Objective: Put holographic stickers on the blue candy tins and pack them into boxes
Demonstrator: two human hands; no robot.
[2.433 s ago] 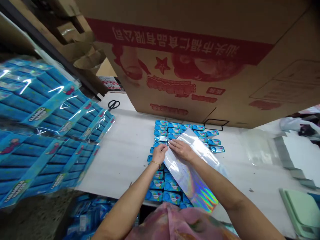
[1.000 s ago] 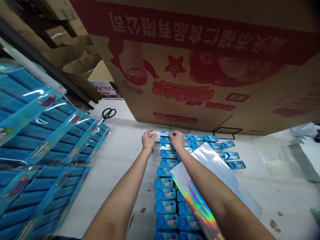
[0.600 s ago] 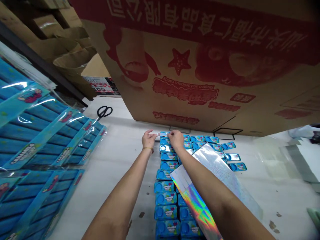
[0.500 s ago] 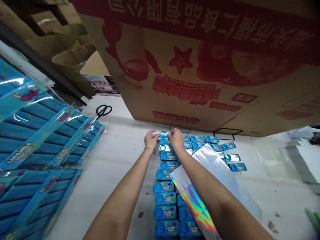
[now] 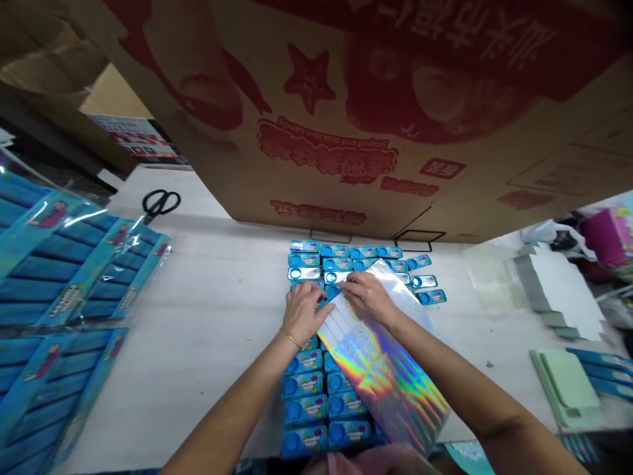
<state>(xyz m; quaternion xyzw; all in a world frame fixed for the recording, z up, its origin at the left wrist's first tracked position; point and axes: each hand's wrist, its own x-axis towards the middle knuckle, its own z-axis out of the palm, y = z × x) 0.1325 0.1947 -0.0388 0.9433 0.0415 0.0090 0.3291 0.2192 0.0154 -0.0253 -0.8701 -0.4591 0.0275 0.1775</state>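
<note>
A shiny rainbow-coloured holographic sheet (image 5: 390,356) lies slantwise over rows of small blue candy tins (image 5: 304,386). My left hand (image 5: 304,309) is over the left column of tins, its fingers bent and its thumb at the sheet's upper left edge. At the sheet's upper end, my right hand (image 5: 368,297) has its fingers closed on the edge. Whether a separate sticker is between those fingertips is too small to tell. Several tins near the back, such as the silver-topped tin (image 5: 304,273), carry a bright reflective strip.
A large printed cardboard box (image 5: 316,165) stands behind the tins. Black-handled scissors (image 5: 161,203) and plastic-wrapped blue packs (image 5: 74,284) are at left. On the right are a stack of white card (image 5: 564,284), a clear plastic piece (image 5: 494,277) and a pale green case (image 5: 564,382).
Both hands have left the back-row tin and come nearer to me, onto the sheet's upper edge. The sheet is less covered by my right arm. The view has shifted right.
</note>
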